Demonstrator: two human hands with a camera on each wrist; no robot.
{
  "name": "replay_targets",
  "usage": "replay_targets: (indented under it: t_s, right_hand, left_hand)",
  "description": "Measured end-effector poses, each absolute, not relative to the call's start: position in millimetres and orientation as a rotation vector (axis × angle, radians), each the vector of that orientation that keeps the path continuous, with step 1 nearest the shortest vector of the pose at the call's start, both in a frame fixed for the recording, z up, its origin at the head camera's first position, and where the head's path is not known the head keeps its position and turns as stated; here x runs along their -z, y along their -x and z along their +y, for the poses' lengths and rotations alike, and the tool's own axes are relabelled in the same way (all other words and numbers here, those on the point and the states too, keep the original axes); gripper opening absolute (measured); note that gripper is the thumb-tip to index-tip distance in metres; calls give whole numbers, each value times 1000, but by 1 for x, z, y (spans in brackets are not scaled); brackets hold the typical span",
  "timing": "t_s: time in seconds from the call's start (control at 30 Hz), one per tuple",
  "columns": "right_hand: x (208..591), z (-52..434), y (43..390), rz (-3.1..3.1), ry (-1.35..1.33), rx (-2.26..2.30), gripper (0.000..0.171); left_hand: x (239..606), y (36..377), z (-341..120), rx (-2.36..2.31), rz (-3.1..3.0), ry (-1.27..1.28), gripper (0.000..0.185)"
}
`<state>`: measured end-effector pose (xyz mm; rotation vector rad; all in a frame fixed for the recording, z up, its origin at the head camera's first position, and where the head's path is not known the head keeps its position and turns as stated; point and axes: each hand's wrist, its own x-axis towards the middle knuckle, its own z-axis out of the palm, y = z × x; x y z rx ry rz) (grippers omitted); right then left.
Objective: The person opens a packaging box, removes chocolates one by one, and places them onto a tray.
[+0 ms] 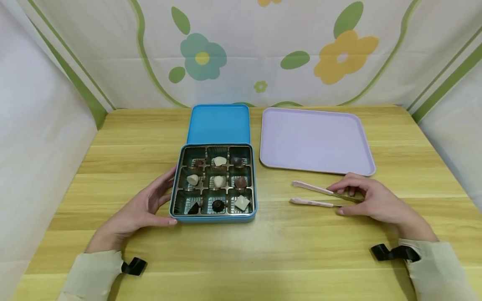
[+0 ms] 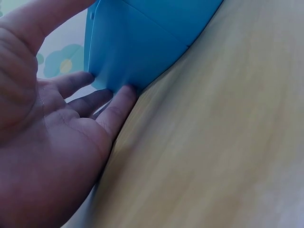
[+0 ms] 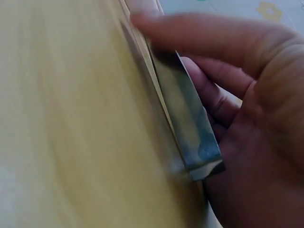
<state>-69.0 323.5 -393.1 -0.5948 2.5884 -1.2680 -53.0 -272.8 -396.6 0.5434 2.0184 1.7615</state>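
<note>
A blue square tin [image 1: 216,219] sits left of centre on the table, its insert split into compartments with white, brown and dark chocolates [image 1: 218,182]. My left hand [image 1: 141,211] rests against its left side, the thumb at the front left corner. In the left wrist view, extended fingertips touch the blue wall [image 2: 137,42] low down, near the tabletop. To the right, my right hand [image 1: 373,200] grips tongs [image 1: 312,187] between thumb and fingers. Their two pinkish tips are spread apart and point left. In the right wrist view, the bent metal end [image 3: 204,164] shows beside the palm.
Behind the tin lies its blue lid [image 1: 219,125]. A pale purple tray [image 1: 316,140] lies at the back right, its front edge close to my right fingers. A white curtain [image 1: 260,62] with flowers hangs behind the wooden table [image 1: 248,259].
</note>
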Motion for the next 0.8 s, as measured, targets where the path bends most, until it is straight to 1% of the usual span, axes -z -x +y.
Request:
replay_targets:
  t_s: [0.27,0.5,0.8]
  right_hand:
    - [394,318,67,2638,616,1239,52]
    - [399,311,62,2719,607,1212,49]
    - [400,308,63,2751,639,1234,48]
  left_hand:
    - [392,51,-269,-1764,2015,-531,126]
    - [392,51,-268,-1770,1994,-528,122]
    - [395,51,-269,-1792,1999,-528,123]
